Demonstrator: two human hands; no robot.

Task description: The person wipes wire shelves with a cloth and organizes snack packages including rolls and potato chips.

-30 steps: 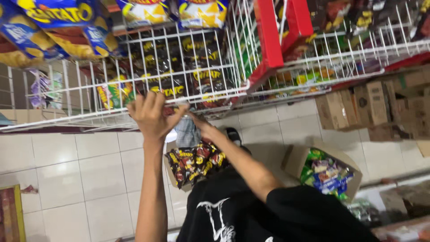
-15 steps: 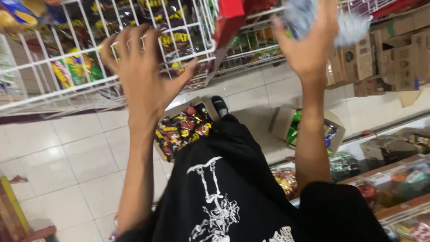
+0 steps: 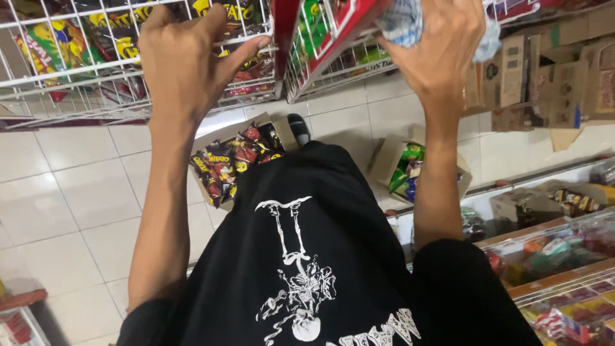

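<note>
Hands raised in front of the white wire rack [image 3: 77,83], well apart from each other. Left hand [image 3: 182,61]: fingers spread and slightly curled, thumb out to the side, holding nothing; it hangs just before the rack's lower front wires, and contact with them cannot be confirmed. Right hand [image 3: 442,48]: closed around a blue-and-white checked cloth [image 3: 400,22], which bulges out on both sides of the fist at the top edge of the view. The cloth sits against the lower edge of a red panel [image 3: 349,29] at the end of the neighbouring wire basket.

Rack contents: black and yellow snack bags [image 3: 240,13] behind the wires, green and yellow ones towards the left end.

Floor: pale square tiles [image 3: 77,192]. An open cardboard box [image 3: 234,160] of black and red snack packets lies below the left forearm, beside the person's dark shoe [image 3: 298,128]. A second open box [image 3: 403,170] with green and blue packets lies near the right forearm. Stacked brown cartons [image 3: 544,77] stand at the right edge. Person wears a black printed shirt [image 3: 307,256].
</note>
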